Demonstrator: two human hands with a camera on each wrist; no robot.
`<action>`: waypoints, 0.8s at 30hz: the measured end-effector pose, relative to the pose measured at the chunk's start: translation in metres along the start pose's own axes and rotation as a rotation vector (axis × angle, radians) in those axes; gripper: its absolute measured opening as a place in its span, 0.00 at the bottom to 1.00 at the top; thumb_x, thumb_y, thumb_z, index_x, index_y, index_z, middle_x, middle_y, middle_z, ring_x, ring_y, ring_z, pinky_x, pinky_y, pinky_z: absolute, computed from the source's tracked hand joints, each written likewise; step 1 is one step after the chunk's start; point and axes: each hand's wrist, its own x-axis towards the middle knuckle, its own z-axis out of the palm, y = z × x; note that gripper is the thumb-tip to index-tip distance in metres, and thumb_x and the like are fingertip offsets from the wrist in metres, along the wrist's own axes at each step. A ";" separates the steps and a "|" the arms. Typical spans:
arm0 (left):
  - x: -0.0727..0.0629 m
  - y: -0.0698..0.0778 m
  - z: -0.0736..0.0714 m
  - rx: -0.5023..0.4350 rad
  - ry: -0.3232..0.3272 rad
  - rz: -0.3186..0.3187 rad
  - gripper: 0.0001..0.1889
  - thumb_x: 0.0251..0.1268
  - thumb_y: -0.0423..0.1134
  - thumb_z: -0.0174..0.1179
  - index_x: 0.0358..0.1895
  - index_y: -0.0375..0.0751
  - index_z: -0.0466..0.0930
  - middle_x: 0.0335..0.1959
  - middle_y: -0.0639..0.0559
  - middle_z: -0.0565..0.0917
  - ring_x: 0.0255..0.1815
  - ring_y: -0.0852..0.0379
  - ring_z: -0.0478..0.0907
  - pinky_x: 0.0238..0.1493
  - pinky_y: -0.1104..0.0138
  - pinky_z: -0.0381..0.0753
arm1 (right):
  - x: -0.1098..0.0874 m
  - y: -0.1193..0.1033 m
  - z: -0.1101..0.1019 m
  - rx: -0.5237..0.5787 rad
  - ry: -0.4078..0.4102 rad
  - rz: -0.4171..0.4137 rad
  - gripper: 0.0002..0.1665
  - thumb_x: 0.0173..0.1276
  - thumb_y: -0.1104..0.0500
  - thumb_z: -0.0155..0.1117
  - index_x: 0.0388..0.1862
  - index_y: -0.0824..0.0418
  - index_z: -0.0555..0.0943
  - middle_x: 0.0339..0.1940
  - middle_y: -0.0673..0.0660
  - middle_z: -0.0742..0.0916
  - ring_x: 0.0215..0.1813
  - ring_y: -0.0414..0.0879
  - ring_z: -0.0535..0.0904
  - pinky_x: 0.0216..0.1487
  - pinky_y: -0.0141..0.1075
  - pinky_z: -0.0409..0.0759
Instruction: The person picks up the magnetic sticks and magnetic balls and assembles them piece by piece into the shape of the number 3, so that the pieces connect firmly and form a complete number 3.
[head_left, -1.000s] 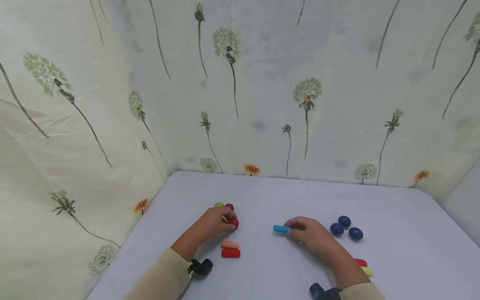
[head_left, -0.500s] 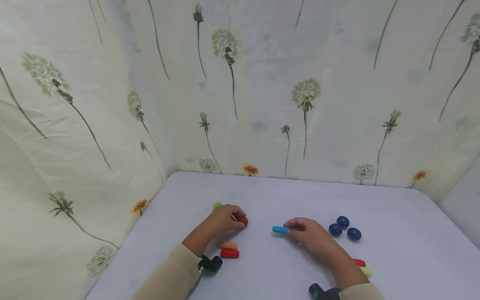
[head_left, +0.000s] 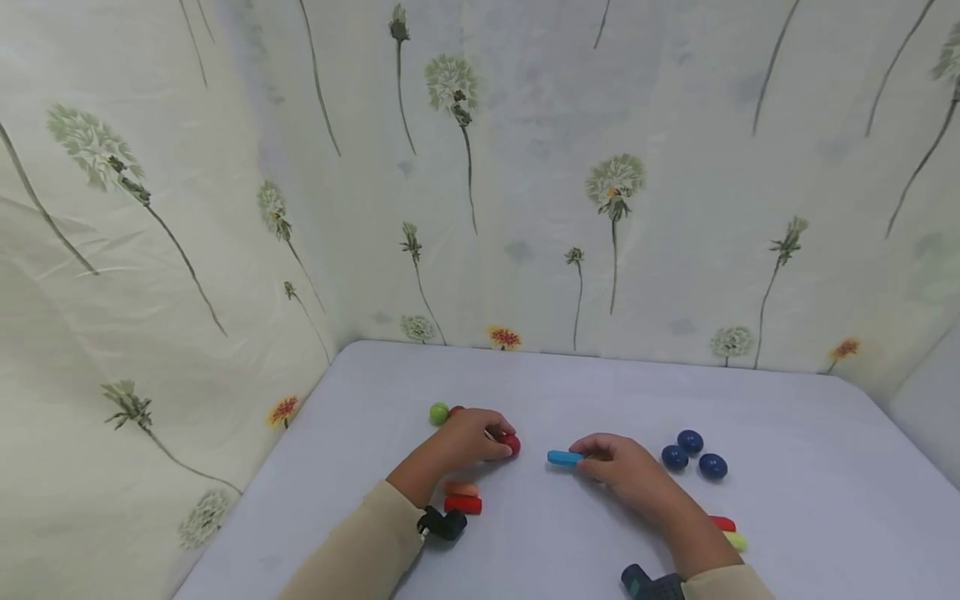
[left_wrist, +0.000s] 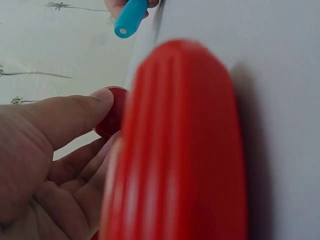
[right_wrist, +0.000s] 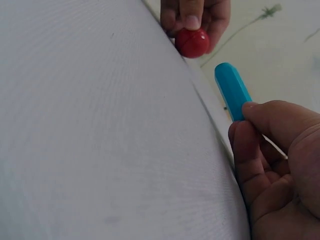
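In the head view, my left hand point(head_left: 471, 437) pinches a small shiny red ball point(head_left: 512, 445) between thumb and fingertips, just above or on the white table. My right hand point(head_left: 621, 468) grips one end of a short blue faceted stick point(head_left: 562, 457), its free end pointing left toward the ball. A small gap separates ball and stick. From the right wrist, both the blue stick point(right_wrist: 232, 89) and the red ball point(right_wrist: 192, 43) show clearly. A ribbed red stick point(left_wrist: 185, 145) fills much of the left wrist view, partly hiding the ball point(left_wrist: 112, 114).
Behind my left hand lie a green ball point(head_left: 438, 413) and another, half-hidden red ball point(head_left: 457, 410). A salmon stick point(head_left: 461, 489) lies by the red stick point(head_left: 462, 505). Three dark blue balls point(head_left: 690, 442) sit right; red point(head_left: 722, 523) and yellow sticks point(head_left: 736, 542) lie partly behind my right forearm.
My left hand has carried the red ball rightward, closer to the blue stick, uncovering the green ball behind it. The right hand stays in place with its stick.
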 end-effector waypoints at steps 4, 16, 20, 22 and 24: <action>0.003 0.005 0.003 -0.008 -0.018 -0.013 0.15 0.67 0.44 0.73 0.55 0.58 0.87 0.45 0.62 0.85 0.50 0.59 0.79 0.51 0.62 0.85 | 0.002 -0.001 0.000 -0.006 -0.008 0.001 0.13 0.72 0.52 0.70 0.54 0.47 0.87 0.56 0.48 0.88 0.59 0.46 0.81 0.63 0.50 0.79; 0.005 0.009 0.013 -0.122 -0.015 -0.050 0.13 0.66 0.42 0.74 0.53 0.57 0.89 0.44 0.62 0.85 0.50 0.58 0.79 0.51 0.62 0.85 | 0.001 -0.001 0.002 -0.064 0.009 0.000 0.12 0.72 0.52 0.70 0.53 0.46 0.87 0.55 0.48 0.88 0.58 0.46 0.81 0.63 0.53 0.79; 0.003 0.008 0.017 -0.169 -0.042 -0.023 0.12 0.66 0.42 0.73 0.51 0.58 0.88 0.43 0.63 0.85 0.48 0.59 0.79 0.50 0.63 0.85 | 0.000 -0.002 0.003 -0.068 0.002 0.001 0.12 0.72 0.52 0.70 0.53 0.46 0.87 0.55 0.48 0.89 0.57 0.46 0.81 0.62 0.51 0.80; 0.002 0.009 0.018 -0.170 -0.048 -0.015 0.12 0.67 0.43 0.73 0.51 0.59 0.88 0.43 0.64 0.84 0.48 0.59 0.79 0.50 0.63 0.85 | -0.001 -0.003 0.003 -0.064 0.000 -0.006 0.13 0.72 0.53 0.70 0.54 0.47 0.87 0.54 0.48 0.89 0.55 0.46 0.81 0.60 0.49 0.81; 0.002 0.009 0.019 -0.169 -0.050 -0.010 0.12 0.67 0.44 0.73 0.51 0.59 0.87 0.43 0.64 0.84 0.48 0.59 0.79 0.51 0.62 0.85 | -0.001 -0.003 0.004 -0.061 0.004 -0.010 0.12 0.72 0.54 0.70 0.54 0.47 0.87 0.53 0.48 0.89 0.54 0.46 0.81 0.59 0.47 0.81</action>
